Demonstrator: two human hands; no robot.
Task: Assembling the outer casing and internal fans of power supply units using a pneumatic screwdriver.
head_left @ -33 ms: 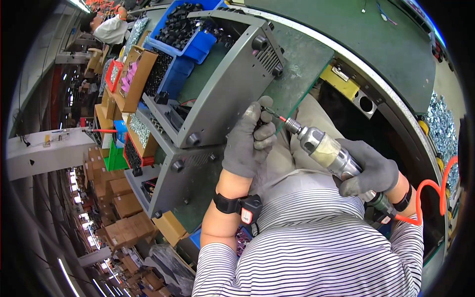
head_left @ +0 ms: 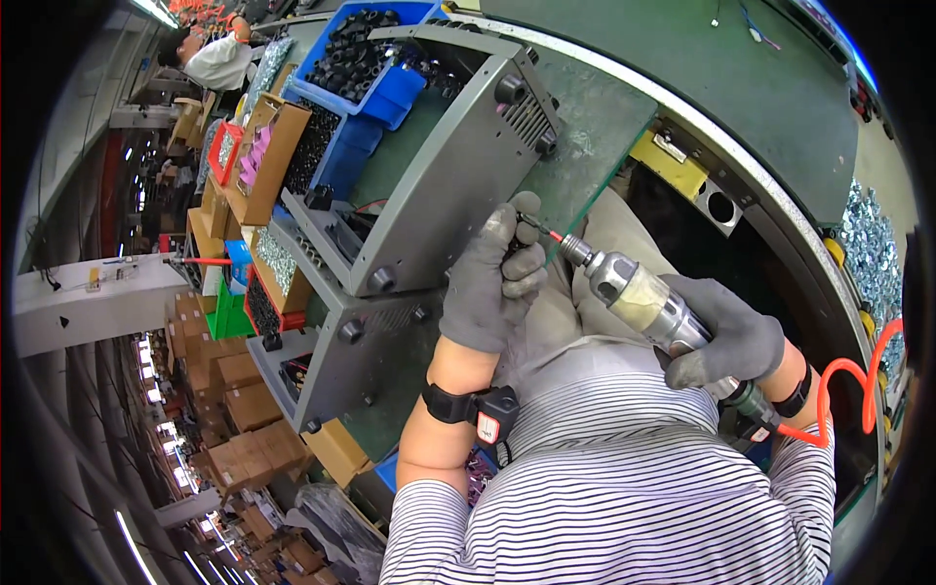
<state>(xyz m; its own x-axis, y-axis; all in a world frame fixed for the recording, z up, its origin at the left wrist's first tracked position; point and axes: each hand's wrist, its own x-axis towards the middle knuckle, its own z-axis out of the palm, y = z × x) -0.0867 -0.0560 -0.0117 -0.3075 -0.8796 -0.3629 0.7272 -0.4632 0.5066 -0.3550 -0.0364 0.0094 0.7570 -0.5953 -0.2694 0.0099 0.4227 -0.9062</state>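
In my gloved right hand is a silver pneumatic screwdriver, its bit aimed left. My gloved left hand is closed at the bit's tip, thumb and fingertips pinched together. Small dark pieces show between those fingers, too hidden to name. Just left of that hand stands a grey metal housing with black round feet and vent slots, tilted on its side. A second grey housing is nearer to me, partly behind my left wrist.
Blue bins of black parts stand at the far left, beside a cardboard box with pink pieces. The green worktop ends in a glassy edge near my lap. An orange coiled hose runs from the screwdriver to the right.
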